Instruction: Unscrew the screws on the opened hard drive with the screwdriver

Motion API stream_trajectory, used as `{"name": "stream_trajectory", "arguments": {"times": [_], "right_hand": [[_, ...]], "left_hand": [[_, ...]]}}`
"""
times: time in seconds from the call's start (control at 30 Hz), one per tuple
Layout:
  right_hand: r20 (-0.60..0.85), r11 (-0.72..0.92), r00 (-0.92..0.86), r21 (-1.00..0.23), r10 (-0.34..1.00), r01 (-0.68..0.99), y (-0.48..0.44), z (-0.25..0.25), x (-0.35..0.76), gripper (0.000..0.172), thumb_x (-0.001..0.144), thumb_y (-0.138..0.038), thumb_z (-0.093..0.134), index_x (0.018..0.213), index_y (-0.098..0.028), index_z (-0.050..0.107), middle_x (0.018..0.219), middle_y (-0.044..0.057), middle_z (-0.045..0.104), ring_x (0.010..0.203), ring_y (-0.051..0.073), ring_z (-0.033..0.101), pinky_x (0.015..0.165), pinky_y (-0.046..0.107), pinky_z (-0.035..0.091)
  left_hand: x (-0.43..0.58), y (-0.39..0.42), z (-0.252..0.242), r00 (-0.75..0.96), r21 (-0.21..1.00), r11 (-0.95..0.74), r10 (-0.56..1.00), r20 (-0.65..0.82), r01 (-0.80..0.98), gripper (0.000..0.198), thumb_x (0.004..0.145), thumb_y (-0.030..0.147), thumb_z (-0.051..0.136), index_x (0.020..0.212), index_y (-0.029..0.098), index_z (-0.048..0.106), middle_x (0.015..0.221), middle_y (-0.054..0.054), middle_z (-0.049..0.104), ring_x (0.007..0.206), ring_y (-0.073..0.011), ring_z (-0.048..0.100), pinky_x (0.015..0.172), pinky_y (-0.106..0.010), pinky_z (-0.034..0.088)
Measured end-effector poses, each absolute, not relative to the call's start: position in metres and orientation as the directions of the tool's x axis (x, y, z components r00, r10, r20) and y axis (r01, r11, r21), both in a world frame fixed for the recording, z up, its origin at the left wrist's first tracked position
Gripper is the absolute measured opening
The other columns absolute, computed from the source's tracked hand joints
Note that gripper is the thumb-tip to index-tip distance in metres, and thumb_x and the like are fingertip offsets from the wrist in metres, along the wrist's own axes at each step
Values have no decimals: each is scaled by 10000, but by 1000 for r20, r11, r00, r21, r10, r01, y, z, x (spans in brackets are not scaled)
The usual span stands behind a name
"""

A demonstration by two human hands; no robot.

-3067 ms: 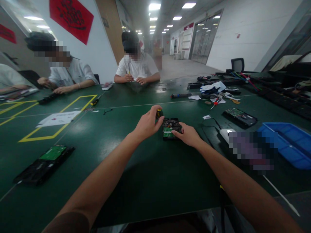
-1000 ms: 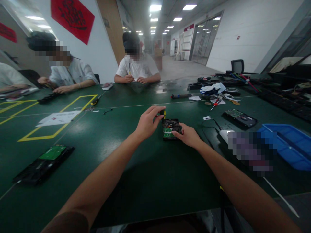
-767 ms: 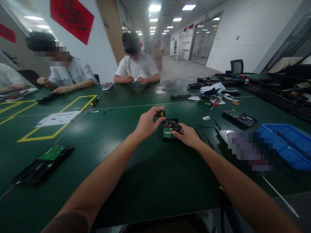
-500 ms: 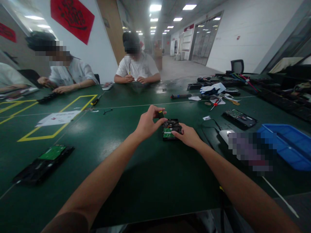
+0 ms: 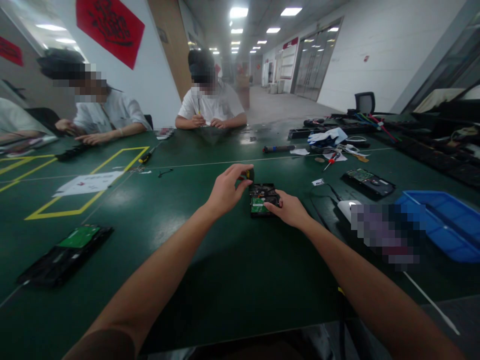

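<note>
A hard disk drive (image 5: 262, 192) with a green circuit board lies on the table before me. My right hand (image 5: 290, 207) grips its right side, the thumb reaching over the board. Just beyond the drive's upper left corner is my left hand (image 5: 228, 190), its thumb and fingers closed around a black and yellow screwdriver (image 5: 250, 174). Only part of the handle shows; its shaft and tip cannot be made out.
Another drive in a black tray (image 5: 65, 255) lies at left, and one more (image 5: 368, 183) at right near a blue bin (image 5: 442, 225). A red screwdriver (image 5: 332, 160) rests among cables and papers. Two people (image 5: 212, 102) sit across the table (image 5: 225, 280), with part of another at far left.
My left hand has shifted slightly left, and the screwdriver handle sits at a different angle in its fingers. My right hand keeps its hold on the drive.
</note>
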State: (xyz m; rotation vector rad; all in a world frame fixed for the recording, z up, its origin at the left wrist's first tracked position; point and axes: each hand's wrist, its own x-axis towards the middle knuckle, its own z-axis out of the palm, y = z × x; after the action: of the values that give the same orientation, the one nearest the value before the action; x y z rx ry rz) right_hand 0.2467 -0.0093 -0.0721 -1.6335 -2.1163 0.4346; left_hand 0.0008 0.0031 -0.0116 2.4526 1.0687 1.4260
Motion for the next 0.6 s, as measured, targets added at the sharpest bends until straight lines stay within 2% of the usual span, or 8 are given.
{"name": "stream_trajectory", "arguments": {"times": [0.17,0.4,0.5,0.6], "right_hand": [[146,250,-204,-483,968,839,-9,-74,247,518,935,-562,637,1318,-213,610,1158,107,725,942,251,687,745,310,468],[145,240,-194,-494,970,836,-10,-73,246,515,932,-543,644,1323,-209,612,1130,107,735,941,256,688,741,312,474],[143,242,-197,-496,970,834,-10,-72,247,521,932,-542,645,1333,-212,606,1165,104,726,960,254,687,752,308,475],[145,246,-200,-486,969,839,-9,-73,247,540,933,-552,640,1343,-203,600,1118,105,731,946,253,684,743,308,466]], "left_hand": [[2,4,-16,247,540,-703,687,683,463,415,845,245,778,1204,212,570,1175,-84,735,1006,-203,738,954,-420,609],[6,2,-16,211,648,-694,717,665,315,427,812,333,807,1066,219,483,1174,-113,735,1033,-227,749,926,-436,630],[6,1,-15,223,648,-706,706,672,283,356,854,310,763,1062,217,488,1179,-109,727,1029,-218,747,919,-428,631],[5,0,-13,240,585,-728,677,696,358,260,910,267,691,1124,210,554,1162,-97,719,1013,-200,734,937,-420,616]]}}
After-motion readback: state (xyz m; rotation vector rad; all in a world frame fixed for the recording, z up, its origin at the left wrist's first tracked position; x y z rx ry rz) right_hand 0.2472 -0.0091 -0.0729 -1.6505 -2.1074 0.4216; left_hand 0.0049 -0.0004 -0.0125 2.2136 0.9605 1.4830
